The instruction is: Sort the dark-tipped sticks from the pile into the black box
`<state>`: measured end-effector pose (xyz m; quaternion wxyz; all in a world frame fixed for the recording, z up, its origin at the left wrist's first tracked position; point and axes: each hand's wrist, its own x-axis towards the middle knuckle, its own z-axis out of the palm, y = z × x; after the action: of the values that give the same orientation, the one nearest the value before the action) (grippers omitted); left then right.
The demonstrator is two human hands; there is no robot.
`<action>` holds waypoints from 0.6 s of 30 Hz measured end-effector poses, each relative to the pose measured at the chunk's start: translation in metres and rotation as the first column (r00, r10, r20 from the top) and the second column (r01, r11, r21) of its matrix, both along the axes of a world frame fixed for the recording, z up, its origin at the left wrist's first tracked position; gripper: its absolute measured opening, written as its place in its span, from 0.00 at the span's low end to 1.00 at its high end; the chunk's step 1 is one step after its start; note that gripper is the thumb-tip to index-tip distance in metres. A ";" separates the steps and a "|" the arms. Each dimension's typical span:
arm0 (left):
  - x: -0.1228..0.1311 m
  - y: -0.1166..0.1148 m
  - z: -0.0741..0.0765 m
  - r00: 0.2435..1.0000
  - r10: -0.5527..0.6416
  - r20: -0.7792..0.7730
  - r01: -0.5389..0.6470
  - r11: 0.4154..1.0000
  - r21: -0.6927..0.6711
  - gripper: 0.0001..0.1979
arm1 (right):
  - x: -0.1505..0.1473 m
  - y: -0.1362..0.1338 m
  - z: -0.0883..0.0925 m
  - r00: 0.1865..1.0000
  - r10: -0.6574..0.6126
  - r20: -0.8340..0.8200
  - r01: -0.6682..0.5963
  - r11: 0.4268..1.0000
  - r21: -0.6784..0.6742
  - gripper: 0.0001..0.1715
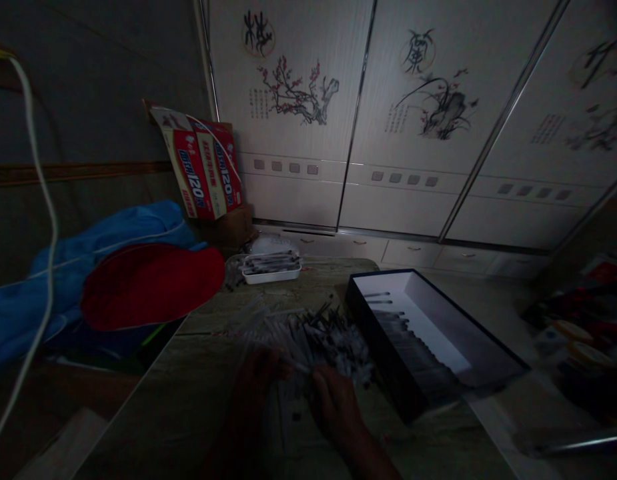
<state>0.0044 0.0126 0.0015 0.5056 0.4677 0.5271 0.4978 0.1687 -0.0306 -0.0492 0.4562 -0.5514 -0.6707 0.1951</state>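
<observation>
head view | pile of thin packaged sticks (313, 337) lies on the table (198, 393) just left of the open black box (428, 347) | left hand (258, 380) and right hand (335, 400) both at the pile's near edge, right nearer the box | one pale stick (297, 364) crosses between them, long axis left-right | too dark to tell whether the fingers are closed on it

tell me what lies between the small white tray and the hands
In the head view, a loose pile of thin wrapped sticks lies on the table between the small white tray and both hands; right hand, left hand.
</observation>
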 end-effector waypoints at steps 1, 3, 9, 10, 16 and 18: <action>0.000 -0.001 0.002 1.000 0.003 -0.002 -0.003 1.000 0.000 0.20 | 0.000 0.000 -0.001 1.000 -0.003 0.005 0.003 1.000 -0.003 0.20; 0.000 -0.001 0.003 1.000 0.014 -0.009 -0.014 1.000 0.005 0.20 | -0.001 0.000 -0.002 1.000 -0.021 -0.019 0.021 1.000 -0.017 0.15; -0.001 0.001 -0.004 1.000 -0.001 -0.012 0.001 0.999 0.043 0.19 | -0.001 0.000 -0.003 0.999 0.004 -0.035 -0.003 1.000 0.012 0.17; -0.001 0.001 -0.005 1.000 -0.002 -0.016 0.003 0.999 0.052 0.19 | -0.001 0.000 -0.003 1.000 0.006 -0.026 -0.006 1.000 0.010 0.19; 0.000 0.001 -0.005 1.000 -0.002 -0.004 0.002 1.000 0.026 0.19 | 0.001 0.001 -0.001 0.998 -0.013 -0.066 0.011 1.000 -0.027 0.13; 0.000 0.001 -0.005 1.000 -0.011 -0.005 0.011 1.000 0.028 0.20 | 0.001 0.002 -0.002 0.999 0.005 -0.054 -0.006 1.000 -0.026 0.14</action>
<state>0.0044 0.0133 -0.0033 0.5003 0.4788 0.5190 0.5011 0.1699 -0.0289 -0.0515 0.4664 -0.5500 -0.6569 0.2201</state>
